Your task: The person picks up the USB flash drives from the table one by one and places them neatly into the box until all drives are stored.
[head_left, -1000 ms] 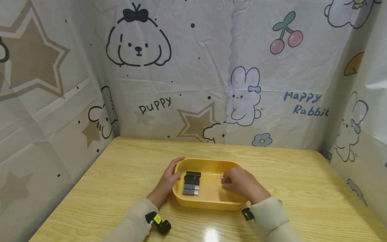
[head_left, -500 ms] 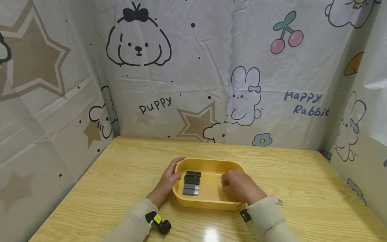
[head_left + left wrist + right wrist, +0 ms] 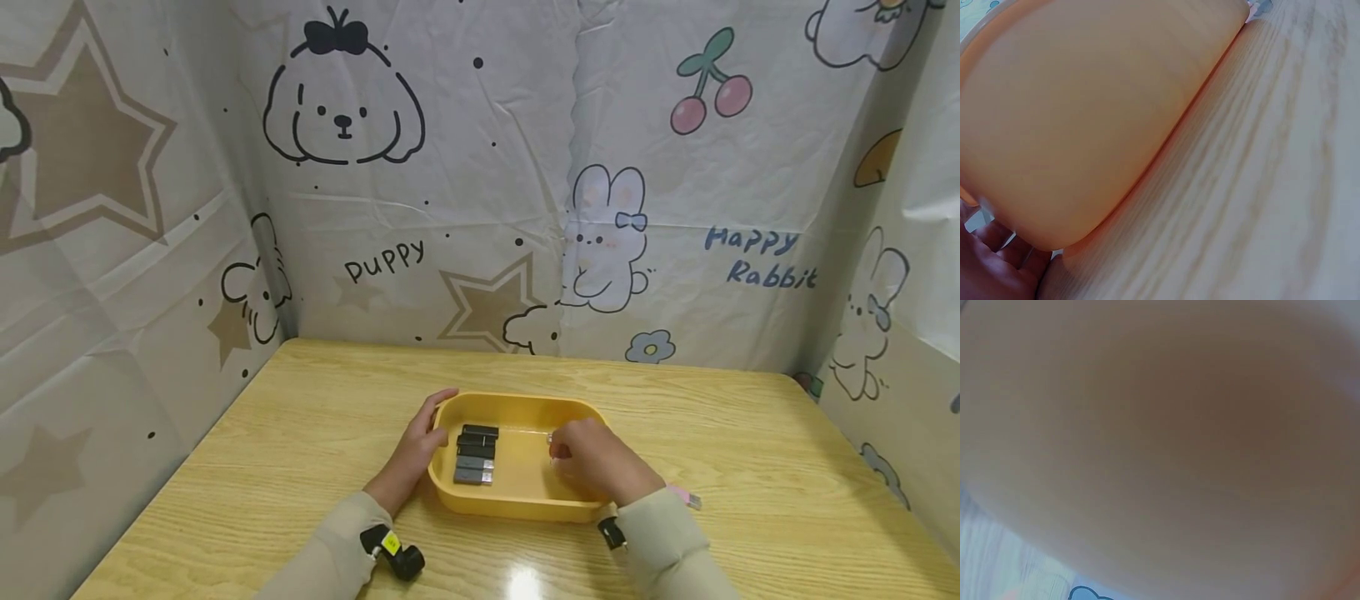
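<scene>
In the head view a yellow plastic tub (image 3: 517, 508) stands on the table. My left hand (image 3: 416, 450) grips its left end, thumb over the rim; the left wrist view shows the fingers (image 3: 1013, 253) against the outer wall. My right hand (image 3: 600, 458) reaches into the right end with curled fingers, pinching a USB stick (image 3: 550, 438) of which only a small pale metal end shows. Several black and grey USB sticks (image 3: 476, 454) lie in a column at the tub's left. The right wrist view is mostly a blurred close surface.
A pink USB stick (image 3: 684, 497) lies on the wooden table (image 3: 780, 467) to the right of the tub, partly behind the right sleeve. Patterned cloth (image 3: 465, 183) hangs around the back and sides of the table.
My right hand and forearm have shifted slightly left, and the pink USB stick now shows beside the sleeve. Red by the right fingertips is no longer visible. The left hand stays put.
</scene>
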A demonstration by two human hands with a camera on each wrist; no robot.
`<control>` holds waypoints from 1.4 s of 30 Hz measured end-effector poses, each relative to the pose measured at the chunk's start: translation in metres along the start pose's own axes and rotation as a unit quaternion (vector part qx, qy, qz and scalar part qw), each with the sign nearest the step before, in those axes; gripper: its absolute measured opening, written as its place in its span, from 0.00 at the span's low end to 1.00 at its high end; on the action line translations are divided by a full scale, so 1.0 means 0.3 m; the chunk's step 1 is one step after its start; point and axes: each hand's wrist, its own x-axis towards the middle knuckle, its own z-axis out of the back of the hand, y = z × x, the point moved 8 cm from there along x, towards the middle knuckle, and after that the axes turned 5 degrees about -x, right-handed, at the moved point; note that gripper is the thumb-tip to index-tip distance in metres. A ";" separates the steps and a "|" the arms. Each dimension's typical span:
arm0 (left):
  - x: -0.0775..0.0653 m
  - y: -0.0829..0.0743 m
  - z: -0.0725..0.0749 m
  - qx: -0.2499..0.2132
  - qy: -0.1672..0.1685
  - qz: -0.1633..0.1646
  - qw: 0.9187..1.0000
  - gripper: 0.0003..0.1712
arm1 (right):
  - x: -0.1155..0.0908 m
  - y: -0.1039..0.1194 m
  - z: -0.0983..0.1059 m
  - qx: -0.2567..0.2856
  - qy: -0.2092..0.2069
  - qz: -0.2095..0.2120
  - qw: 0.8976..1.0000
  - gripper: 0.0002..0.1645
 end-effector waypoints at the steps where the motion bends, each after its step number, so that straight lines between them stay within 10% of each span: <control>1: 0.000 0.000 0.000 -0.001 0.000 -0.002 1.000 0.39 | -0.001 0.002 0.001 0.000 -0.001 0.004 1.000 0.09; 42: -0.006 -0.016 -0.010 -0.006 0.002 -0.009 1.000 0.39 | -0.014 0.001 -0.039 -0.011 0.049 0.016 0.999 0.11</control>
